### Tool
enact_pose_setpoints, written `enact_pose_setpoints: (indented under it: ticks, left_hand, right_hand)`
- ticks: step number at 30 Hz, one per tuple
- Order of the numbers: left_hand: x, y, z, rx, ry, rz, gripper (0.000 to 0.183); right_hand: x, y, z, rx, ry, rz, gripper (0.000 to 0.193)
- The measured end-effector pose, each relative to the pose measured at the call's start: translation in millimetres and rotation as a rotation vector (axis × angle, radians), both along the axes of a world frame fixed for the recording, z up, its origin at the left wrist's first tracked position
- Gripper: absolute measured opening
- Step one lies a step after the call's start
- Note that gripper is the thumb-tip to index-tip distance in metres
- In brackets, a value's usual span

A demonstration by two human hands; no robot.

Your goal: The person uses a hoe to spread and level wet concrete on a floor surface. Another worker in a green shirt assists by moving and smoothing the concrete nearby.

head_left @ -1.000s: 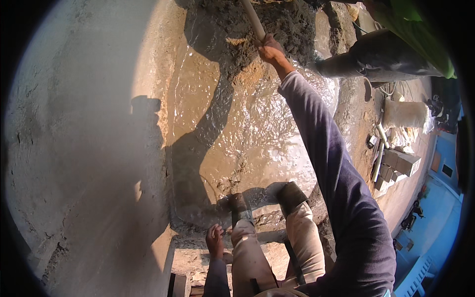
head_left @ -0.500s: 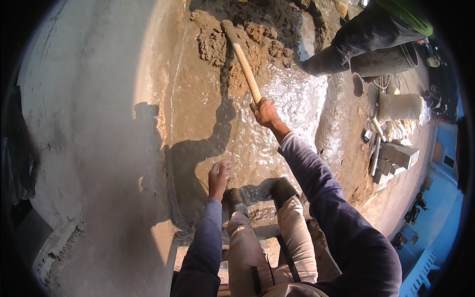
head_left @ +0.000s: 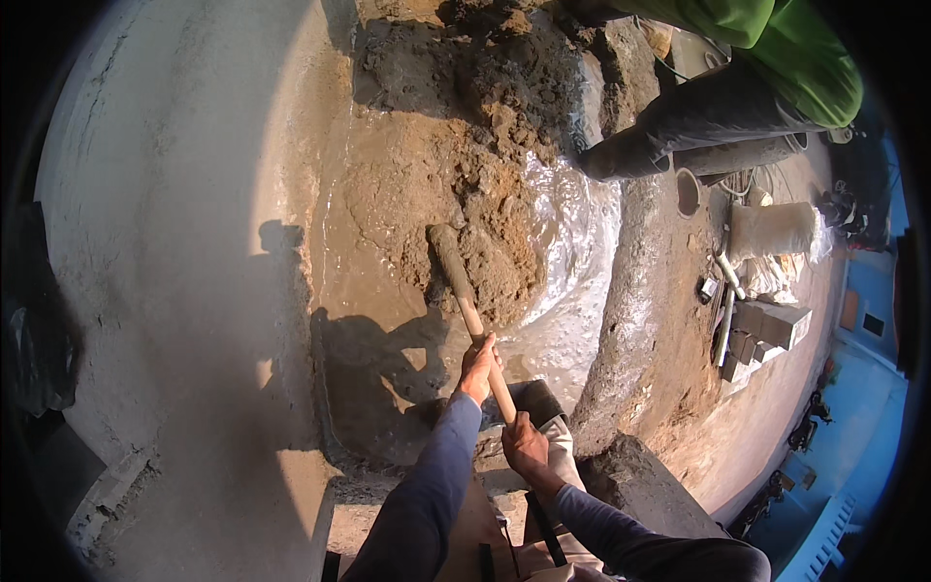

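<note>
Both of my hands grip the wooden handle of a hoe (head_left: 469, 312). My left hand (head_left: 478, 367) is closed around the middle of the handle. Lower down, close to my legs, my right hand (head_left: 526, 448) wraps the near end. The hoe's mud-coated far end rests against a heap of wet brown mortar or mud (head_left: 499, 247); its blade is hidden there. Shiny grey slurry (head_left: 572, 262) spreads along the right side of the heap, and thin muddy water lies on the left.
A grey concrete surface (head_left: 184, 252) runs along the left. Another person's dark-trousered leg (head_left: 708, 116) stands in the slurry at the upper right. Beyond a muddy ridge (head_left: 621, 320) lie grey blocks (head_left: 774, 322), a pale sack (head_left: 771, 231) and a round container (head_left: 688, 192).
The hoe has come toward me, dragging mud with it. My left hand, free before, now holds the handle, and my right hand has drawn back toward my legs.
</note>
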State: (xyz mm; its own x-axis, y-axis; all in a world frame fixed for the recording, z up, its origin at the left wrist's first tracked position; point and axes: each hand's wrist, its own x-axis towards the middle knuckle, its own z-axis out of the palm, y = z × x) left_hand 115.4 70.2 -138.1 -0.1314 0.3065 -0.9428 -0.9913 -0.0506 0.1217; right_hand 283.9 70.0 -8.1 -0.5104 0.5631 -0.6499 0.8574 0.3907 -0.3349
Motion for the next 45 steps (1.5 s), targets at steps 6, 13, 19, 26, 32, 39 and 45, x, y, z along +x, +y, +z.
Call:
enact_pose_setpoints:
  ticks: [6,13,19,26,32,39,45]
  left_hand:
    - [105.4,-51.4,67.2,-0.221,-0.112,-0.172,0.025]
    - [-97.7,7.5,98.2,0.018,0.459,-0.066,0.034]
    - [-132.8,-70.3,111.3,-0.207,1.064,-0.243,0.058]
    - [95.3,-336.4,57.5,-0.581,0.532,-0.581,0.039]
    - [171.2,-433.3,36.9,-0.533,0.275,-0.549,0.041]
    - [40.2,-287.1,39.0,-0.315,0.394,-0.316,0.043]
    - [-53.7,-122.1,58.6,0.022,0.464,-0.169,0.052]
  right_hand:
    - [84.0,-49.9,74.8,-0.269,-0.366,-0.056,0.042]
    - [-71.9,3.2,-26.2,-0.106,0.406,-0.134,0.033]
    - [-396.7,107.1,-93.3,-0.100,0.738,-0.269,0.029]
    - [-588.8,186.2,-190.6,-0.465,0.668,-0.269,0.026]
    - [-478.5,201.9,-211.5,-0.502,0.546,-0.379,0.020]
    - [-386.7,140.0,-131.7,-0.383,0.217,-0.113,0.032]
    - [-241.0,113.8,-118.6,-0.030,0.263,0.254,0.037]
